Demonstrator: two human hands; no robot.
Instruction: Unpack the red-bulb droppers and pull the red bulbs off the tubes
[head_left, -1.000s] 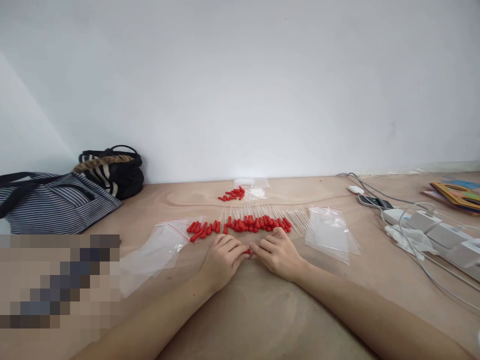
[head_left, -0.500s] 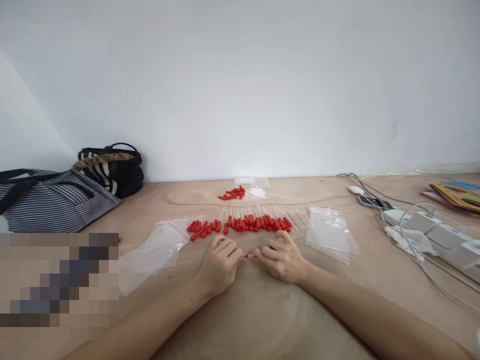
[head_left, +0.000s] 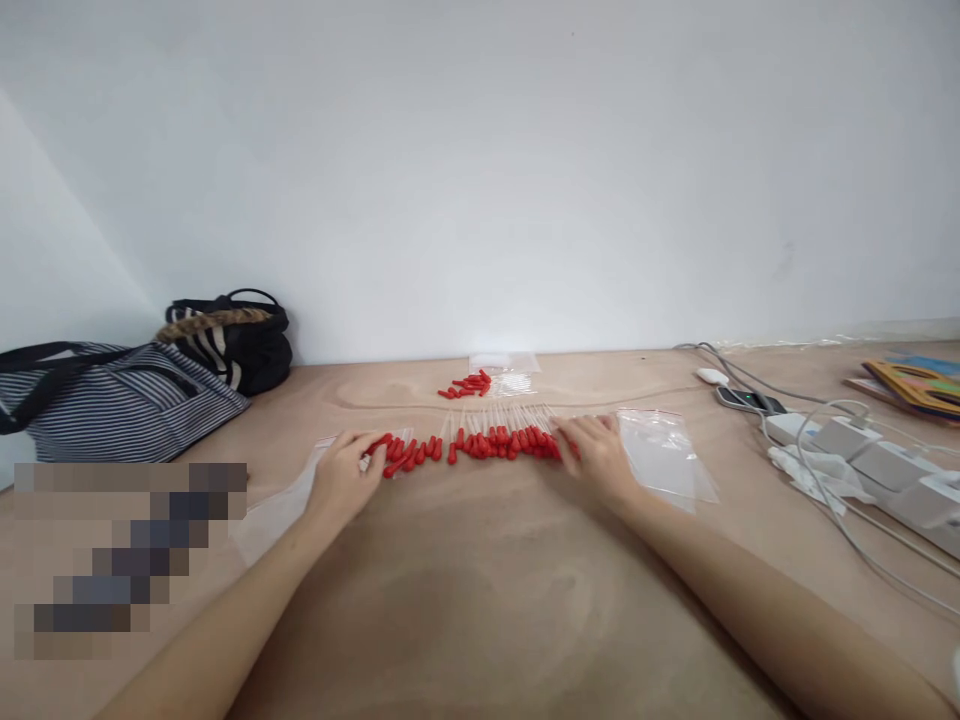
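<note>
A row of droppers with red rubber bulbs [head_left: 480, 445] and clear tubes lies across the brown table [head_left: 487, 600]. My left hand [head_left: 341, 480] is at the row's left end, its fingers curled round a dropper whose pale tip shows beside the fingertips. My right hand [head_left: 596, 450] rests at the right end of the row, fingers stretched over the clear tubes there. A small heap of loose red bulbs [head_left: 466, 385] lies further back, next to a clear bag [head_left: 504, 365].
Clear zip bags lie at the right [head_left: 667, 460] and at the left [head_left: 277, 510] of the row. A striped bag [head_left: 112, 405] and a black bag [head_left: 240, 345] stand at the back left. A phone [head_left: 746, 402], power strips [head_left: 877, 470] with cables and books [head_left: 915, 380] are at the right.
My hands were together in front of the row, joined on one dropper. They have moved apart: the left to the row's left end with the dropper, the right to its right end.
</note>
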